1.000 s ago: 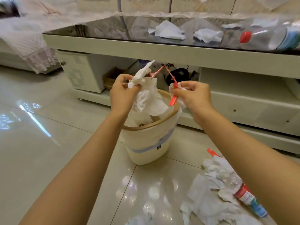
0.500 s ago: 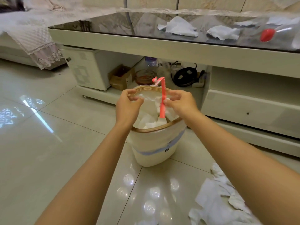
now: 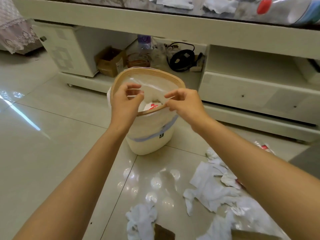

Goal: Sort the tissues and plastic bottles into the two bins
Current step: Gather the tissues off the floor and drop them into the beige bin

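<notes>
A cream bin [image 3: 149,135] with a wooden rim and a clear liner stands on the floor in front of me. Crumpled tissues and a red strip [image 3: 153,106] lie inside it. My left hand [image 3: 125,103] hovers over the bin's left rim, fingers loosely curled and empty. My right hand [image 3: 184,103] is at the right rim, fingers relaxed, holding nothing I can make out. More tissues [image 3: 211,187] are scattered on the floor at lower right, and another wad [image 3: 142,219] lies near the bottom. A plastic bottle [image 3: 285,11] with a red cap lies on the glass tabletop beside tissues [image 3: 220,5].
The low white table [image 3: 155,23] runs across the back; its lower shelf holds a cardboard box [image 3: 109,61], a glass dish [image 3: 138,60] and a black coiled cable [image 3: 181,59]. A drawer unit [image 3: 251,94] is to the right. A lace cloth [image 3: 13,32] hangs at far left.
Both hands lowered the tissues and red strip into the bin and let them go. The hands are now empty above the rim, and the view has tipped downward.
</notes>
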Motion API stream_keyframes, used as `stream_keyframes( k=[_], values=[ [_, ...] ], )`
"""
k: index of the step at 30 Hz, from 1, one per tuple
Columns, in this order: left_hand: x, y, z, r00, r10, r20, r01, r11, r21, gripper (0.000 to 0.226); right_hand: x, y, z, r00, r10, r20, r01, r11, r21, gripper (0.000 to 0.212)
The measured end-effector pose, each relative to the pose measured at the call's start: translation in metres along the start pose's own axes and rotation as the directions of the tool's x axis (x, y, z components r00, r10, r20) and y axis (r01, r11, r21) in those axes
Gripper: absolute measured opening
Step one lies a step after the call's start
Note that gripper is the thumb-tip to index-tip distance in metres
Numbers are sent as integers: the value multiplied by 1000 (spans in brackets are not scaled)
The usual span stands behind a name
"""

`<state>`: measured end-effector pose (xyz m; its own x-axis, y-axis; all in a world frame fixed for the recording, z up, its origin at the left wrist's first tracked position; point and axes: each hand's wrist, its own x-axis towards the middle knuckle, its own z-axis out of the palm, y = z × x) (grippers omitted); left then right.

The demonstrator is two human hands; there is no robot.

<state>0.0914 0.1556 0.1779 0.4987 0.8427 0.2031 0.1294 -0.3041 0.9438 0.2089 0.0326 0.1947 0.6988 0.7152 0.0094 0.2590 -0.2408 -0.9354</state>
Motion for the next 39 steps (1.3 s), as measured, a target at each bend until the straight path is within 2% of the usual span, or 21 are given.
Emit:
stream_keyframes(
  k=[7,11,15,18,20,22,25,29,31,34,37,39],
  values=[
    [-55,22,31,956,84,281,-65,995,-77,16,-63,43,-44,986,144,81,-135,984,-115,13],
    [-98,7,62,856,67,513,-73,997,-8,13,-95,90,-76,969,242,53,-232,960,-156,12],
    [-132,-33,99,745,-75,662,-54,984,172,18,-112,137,-97,961,275,-2,-268,934,-235,16],
    [-155,-65,123,622,-128,773,-240,908,344,40,-124,164,-109,953,304,5,-285,899,-332,15],
    [-169,-83,138,567,-211,797,-323,833,450,60,-132,180,-115,947,320,17,-290,879,-377,20],
    [-180,-99,155,546,-278,791,-356,777,519,79,-140,196,-119,939,343,23,-305,864,-401,22],
    [-185,-116,181,565,-324,759,-374,719,586,101,-152,218,-124,926,377,19,-335,844,-419,19],
    [-187,-128,211,584,-415,698,-313,679,665,118,-162,233,-131,911,412,8,-366,817,-446,18],
    [-193,-131,219,580,-423,696,-335,655,678,110,-165,239,-133,906,423,7,-375,812,-448,15],
    [-201,-134,223,585,-368,722,-393,650,650,74,-167,245,-137,904,428,3,-380,806,-454,14],
    [-199,-133,218,580,-359,731,-378,676,632,38,-169,248,-140,911,413,-4,-365,801,-474,15],
    [-194,-130,211,586,-351,730,-357,697,622,27,-170,251,-141,919,394,-1,-342,797,-498,15]
  ],
)
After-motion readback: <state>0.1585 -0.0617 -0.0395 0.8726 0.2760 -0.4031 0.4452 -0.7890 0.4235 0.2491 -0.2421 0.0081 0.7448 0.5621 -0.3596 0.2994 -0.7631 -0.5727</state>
